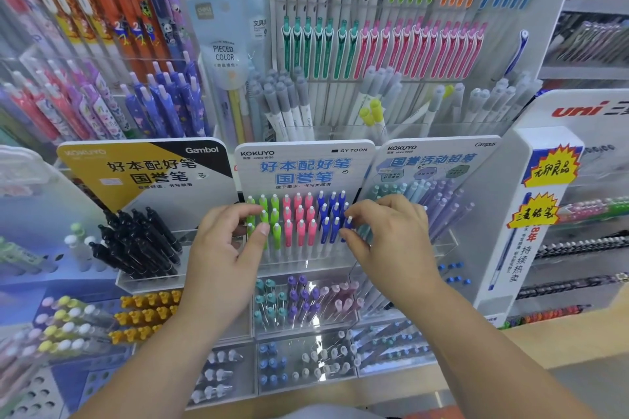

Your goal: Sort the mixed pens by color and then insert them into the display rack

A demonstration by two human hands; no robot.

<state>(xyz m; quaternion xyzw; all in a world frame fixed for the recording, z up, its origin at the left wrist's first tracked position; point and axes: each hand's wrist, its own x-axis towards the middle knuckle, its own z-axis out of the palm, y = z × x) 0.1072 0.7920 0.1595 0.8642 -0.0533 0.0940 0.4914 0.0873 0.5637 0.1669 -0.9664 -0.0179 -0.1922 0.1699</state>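
Below the KOKUYO GY TOON card [303,163], the display rack [306,262] holds green pens [275,211], pink pens [299,214] and blue pens [326,214]; left hand [221,262] pinches a left-edge green, right hand [391,241] seemingly a right-edge blue.

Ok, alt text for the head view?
Two hands work at a Kokuyo display rack holding green pens, pink pens and blue pens in columns: the left hand pinches the green ones at the left edge, the right hand a blue pen at the right.
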